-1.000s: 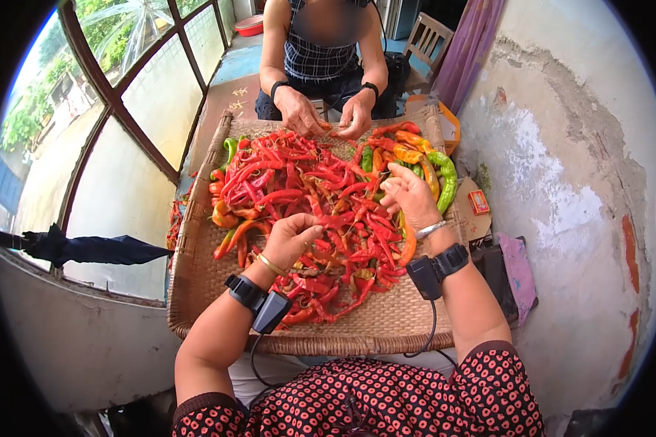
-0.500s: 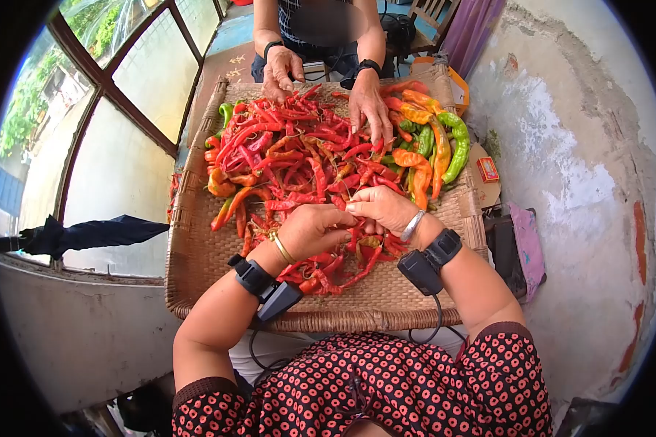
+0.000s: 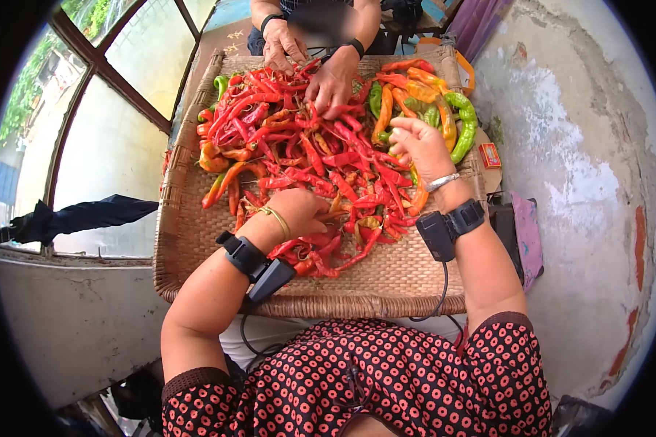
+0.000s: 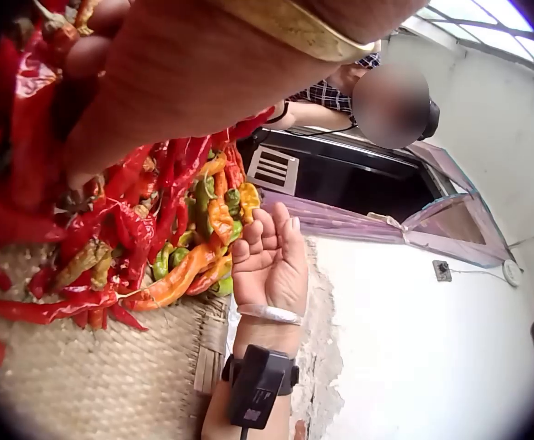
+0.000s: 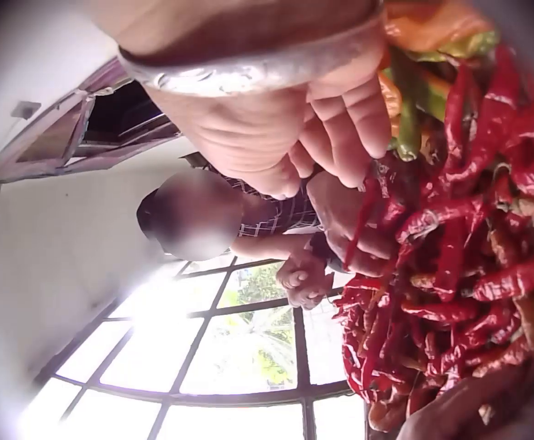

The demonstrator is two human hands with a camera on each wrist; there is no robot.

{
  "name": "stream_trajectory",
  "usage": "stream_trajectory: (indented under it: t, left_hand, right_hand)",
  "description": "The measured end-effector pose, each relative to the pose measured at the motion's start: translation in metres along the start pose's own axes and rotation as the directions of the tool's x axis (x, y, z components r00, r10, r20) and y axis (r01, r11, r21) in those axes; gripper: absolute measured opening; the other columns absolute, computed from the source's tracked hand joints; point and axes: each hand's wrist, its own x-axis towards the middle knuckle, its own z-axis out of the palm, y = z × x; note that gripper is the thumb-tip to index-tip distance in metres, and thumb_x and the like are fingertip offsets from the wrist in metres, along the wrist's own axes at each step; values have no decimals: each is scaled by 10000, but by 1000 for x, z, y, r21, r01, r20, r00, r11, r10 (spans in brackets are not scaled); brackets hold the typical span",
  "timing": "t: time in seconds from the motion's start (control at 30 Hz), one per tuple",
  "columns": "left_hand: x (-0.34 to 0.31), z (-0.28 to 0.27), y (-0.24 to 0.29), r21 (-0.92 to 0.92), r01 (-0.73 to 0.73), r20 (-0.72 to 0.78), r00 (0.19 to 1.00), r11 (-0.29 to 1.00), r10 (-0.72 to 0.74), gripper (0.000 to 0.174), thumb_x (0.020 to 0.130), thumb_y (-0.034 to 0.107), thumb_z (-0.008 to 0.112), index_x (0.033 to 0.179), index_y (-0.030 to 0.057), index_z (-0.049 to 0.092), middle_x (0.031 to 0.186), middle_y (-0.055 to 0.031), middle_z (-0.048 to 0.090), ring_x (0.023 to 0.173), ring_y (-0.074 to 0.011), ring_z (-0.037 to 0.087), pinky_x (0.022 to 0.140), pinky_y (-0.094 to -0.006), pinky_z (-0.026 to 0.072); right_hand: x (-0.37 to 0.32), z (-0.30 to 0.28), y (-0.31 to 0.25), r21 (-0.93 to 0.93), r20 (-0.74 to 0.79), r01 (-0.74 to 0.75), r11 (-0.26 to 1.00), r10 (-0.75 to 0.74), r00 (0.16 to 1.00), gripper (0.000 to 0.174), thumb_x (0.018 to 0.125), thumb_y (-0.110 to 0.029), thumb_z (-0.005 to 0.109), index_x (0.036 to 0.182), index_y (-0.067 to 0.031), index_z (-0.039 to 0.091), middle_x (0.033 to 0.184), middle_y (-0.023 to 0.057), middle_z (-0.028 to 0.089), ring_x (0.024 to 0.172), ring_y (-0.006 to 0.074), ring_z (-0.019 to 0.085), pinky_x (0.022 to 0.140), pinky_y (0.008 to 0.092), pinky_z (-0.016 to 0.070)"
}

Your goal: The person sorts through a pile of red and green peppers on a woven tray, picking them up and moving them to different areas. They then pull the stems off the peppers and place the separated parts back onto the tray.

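In the head view my left hand [image 3: 291,215] reaches into the near left part of a heap of red peppers [image 3: 313,156], fingers bent among them. The left wrist view has this hand [image 4: 175,82] large over the red peppers [image 4: 129,211], thumb and fingers apart; whether it grips one is unclear. To the right, my right hand [image 3: 424,151] is raised beside the orange and green peppers [image 3: 415,95]. Its palm and loosely bent fingers show in both wrist views, with no pepper visible in the hand [image 4: 272,266].
A woven tray [image 3: 372,304] bears the peppers. Across it, another person's hands [image 3: 332,84] touch the far side of the heap. A folded dark umbrella [image 3: 95,221] lies by the window at left; a small red box [image 3: 490,155] is off the tray's right side.
My hands, together over the heap half a second ago, have separated: the right moved up and right, the left slightly left. The other person's right-side hand has shifted left. The head view has tilted.
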Motion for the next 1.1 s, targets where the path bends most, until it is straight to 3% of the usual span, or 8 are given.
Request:
stream_trajectory:
  t: [0.07,0.2,0.5,0.6,0.73,0.83,0.93,1.1]
  left_hand:
    - [1,1,-2,52,25,65,997,998,-28,258,656,290,635,813,87,613,748,-112,594,741,-281,574,643,-381,450]
    - [1,1,-5,26,-31,52,998,999,29,239,651,278,636,778,78,610,731,-109,594,723,-277,576,635,-379,451]
    - [1,-2,-11,-439,-9,-161,985,898,-69,161,696,149,612,791,20,595,669,-98,605,543,-192,582,521,-299,464]
    - [0,-7,-7,-745,39,-86,984,666,-154,137,772,90,579,885,12,576,666,-14,578,526,-61,527,460,-216,433]
    - [0,-12,-3,-784,72,-68,977,617,-201,175,792,100,569,945,16,560,671,10,564,526,-50,514,455,-204,421]
    - [0,-11,-3,-835,68,-52,978,545,-201,155,799,102,563,925,13,556,652,12,552,515,-50,511,454,-201,419]
    - [1,-14,-2,-858,96,-24,974,504,-226,118,803,101,563,888,20,550,644,9,549,513,-56,512,450,-199,426]
    - [4,-5,-10,-947,43,-12,985,318,-169,120,804,143,592,810,41,530,641,-6,564,506,-74,532,420,-182,411]
  right_hand:
    - [-8,6,8,-245,211,-58,968,111,971,248,796,-162,576,998,-17,566,754,20,590,578,54,523,494,198,437]
    - [-15,16,32,-634,640,632,445,-156,752,221,695,-147,625,897,-66,590,761,82,585,705,237,572,643,343,457]
    - [-25,25,37,-777,604,583,238,24,796,112,653,-111,614,740,-68,556,751,87,544,772,291,549,665,385,442]
    - [-22,17,24,-771,579,529,354,45,814,115,656,-101,552,752,-64,605,743,115,599,757,274,584,655,380,461]
    - [-21,11,4,-613,572,362,702,78,817,165,668,-100,551,813,-63,620,673,71,599,620,196,584,581,303,464]
    - [-21,6,-8,-269,577,-89,959,235,782,79,752,-75,577,825,-47,591,671,-12,562,498,31,467,441,174,384]
    - [-23,2,-14,-89,555,-216,972,229,800,100,760,-63,583,857,-39,582,677,-13,558,476,29,451,433,164,378]
    - [-13,-1,-5,-146,404,-77,986,130,906,151,784,-92,573,923,-33,575,684,-16,555,501,28,475,439,152,380]
